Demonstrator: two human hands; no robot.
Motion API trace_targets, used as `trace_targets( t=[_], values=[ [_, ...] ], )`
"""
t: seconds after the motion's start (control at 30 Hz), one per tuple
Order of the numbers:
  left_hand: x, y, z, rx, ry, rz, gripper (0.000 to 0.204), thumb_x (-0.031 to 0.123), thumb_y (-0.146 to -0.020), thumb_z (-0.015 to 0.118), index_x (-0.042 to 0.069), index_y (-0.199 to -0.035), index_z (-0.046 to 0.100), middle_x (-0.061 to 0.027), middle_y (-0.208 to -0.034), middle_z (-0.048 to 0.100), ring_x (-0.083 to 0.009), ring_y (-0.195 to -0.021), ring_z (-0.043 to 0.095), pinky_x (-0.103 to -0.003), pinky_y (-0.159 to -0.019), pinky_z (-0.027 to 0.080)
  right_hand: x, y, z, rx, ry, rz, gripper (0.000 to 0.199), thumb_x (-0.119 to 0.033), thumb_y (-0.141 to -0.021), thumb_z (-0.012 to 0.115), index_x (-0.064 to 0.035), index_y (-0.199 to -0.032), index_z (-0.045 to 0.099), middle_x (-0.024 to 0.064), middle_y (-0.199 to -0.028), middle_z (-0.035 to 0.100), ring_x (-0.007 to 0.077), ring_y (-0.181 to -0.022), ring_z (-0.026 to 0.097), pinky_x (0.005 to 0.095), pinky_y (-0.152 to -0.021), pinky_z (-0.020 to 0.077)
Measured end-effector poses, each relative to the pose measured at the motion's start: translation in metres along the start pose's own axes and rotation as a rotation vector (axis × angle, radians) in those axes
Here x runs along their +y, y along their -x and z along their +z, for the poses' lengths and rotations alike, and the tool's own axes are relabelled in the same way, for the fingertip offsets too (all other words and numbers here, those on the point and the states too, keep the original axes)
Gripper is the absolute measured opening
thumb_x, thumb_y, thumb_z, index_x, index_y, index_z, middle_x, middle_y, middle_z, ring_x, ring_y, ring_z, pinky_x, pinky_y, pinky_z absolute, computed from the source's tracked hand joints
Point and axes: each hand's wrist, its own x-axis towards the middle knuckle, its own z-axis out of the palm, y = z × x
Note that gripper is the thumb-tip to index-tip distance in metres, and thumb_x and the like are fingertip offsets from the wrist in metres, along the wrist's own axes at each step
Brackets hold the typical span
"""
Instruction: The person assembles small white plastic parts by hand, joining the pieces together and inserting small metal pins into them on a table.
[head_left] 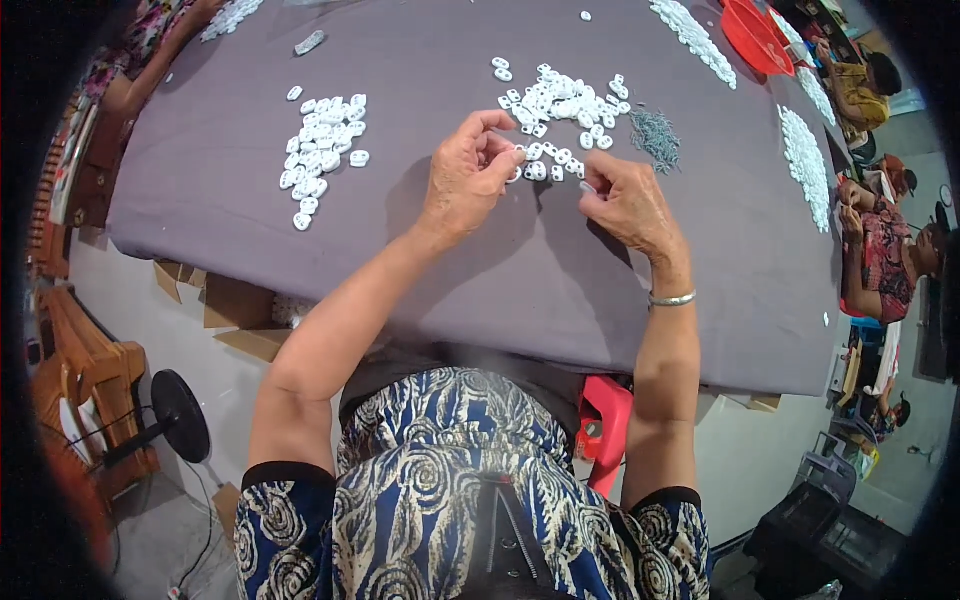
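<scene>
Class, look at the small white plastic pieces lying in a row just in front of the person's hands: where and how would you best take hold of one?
Pinch one white piece across its narrow sides with thumb and forefinger, coming from above. The pieces lie flat on the grey cloth, small and oval, so only their edges offer a hold. Choose one at the row's end, away from its neighbours.

Head cam, fisheye, looks steeply down at grey table [300, 60], close.

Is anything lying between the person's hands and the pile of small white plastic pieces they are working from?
Nothing visible does. The left hand already touches the near edge of the white pieces, the right hand sits just below them, and only bare grey tablecloth lies around.
</scene>
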Motion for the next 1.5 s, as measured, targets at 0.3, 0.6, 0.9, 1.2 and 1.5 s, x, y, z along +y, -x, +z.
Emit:
trace_targets(
  t=[0.3,0.6,0.9,1.2,1.5],
  values=[
    [-0.006,0.001,0.000,-0.016,0.000,0.006,0.029,0.002,-0.086,0.063,0.003,-0.113,0.053,-0.0009,-0.081,0.056,-0.0044,-0.067,0.053,-0.018,-0.053,0.045,-0.009,0.003,-0.001,-0.149,0.095,0.065,0.020,-0.010,-0.069,0.059,0.0009,-0.066,0.043,0.0091,-0.053,0.037,0.0192,-0.050,0.035,0.0353,-0.049,0.0327],
    [-0.003,-0.007,0.000,-0.018,-0.005,0.013,0.028,0.002,-0.086,0.062,0.004,-0.113,0.053,-0.0007,-0.081,0.056,-0.0046,-0.066,0.053,-0.018,-0.053,0.045,0.003,-0.003,-0.014,-0.142,-0.223,0.104,0.012,-0.010,-0.075,0.064,0.0003,-0.079,0.058,0.0010,-0.061,0.050,0.0076,-0.059,0.044,0.0266,-0.054,0.0392],
    [-0.016,0.003,0.001,-0.033,-0.010,0.051,0.023,0.004,-0.089,0.059,0.004,-0.111,0.052,0.0017,-0.078,0.056,-0.0038,-0.065,0.052,-0.019,-0.055,0.045,-0.012,0.007,-0.002,-0.205,0.000,0.104,0.017,-0.013,-0.069,0.068,-0.0007,-0.079,0.062,0.0143,-0.069,0.061,0.0272,-0.063,0.061,0.0370,-0.060,0.0478],
    [-0.012,0.003,0.004,-0.067,0.078,0.044,0.024,0.004,-0.088,0.060,0.004,-0.111,0.052,0.0013,-0.078,0.056,-0.0026,-0.063,0.052,-0.018,-0.054,0.044,-0.023,0.002,0.009,0.058,-0.214,0.021,0.011,-0.005,-0.075,0.066,0.0004,-0.085,0.062,0.0109,-0.067,0.060,0.0181,-0.060,0.057,0.0306,-0.057,0.0460],
    [0.018,0.016,0.031,-0.113,0.105,0.025,0.034,0.002,-0.087,0.060,0.004,-0.118,0.048,-0.0003,-0.081,0.057,-0.0056,-0.069,0.054,-0.020,-0.056,0.046,0.003,-0.001,0.018,0.279,-0.468,0.134,0.008,-0.005,-0.085,0.063,0.0006,-0.092,0.064,0.0004,-0.074,0.059,0.0058,-0.066,0.051,0.0231,-0.059,0.0435]
  ],
)
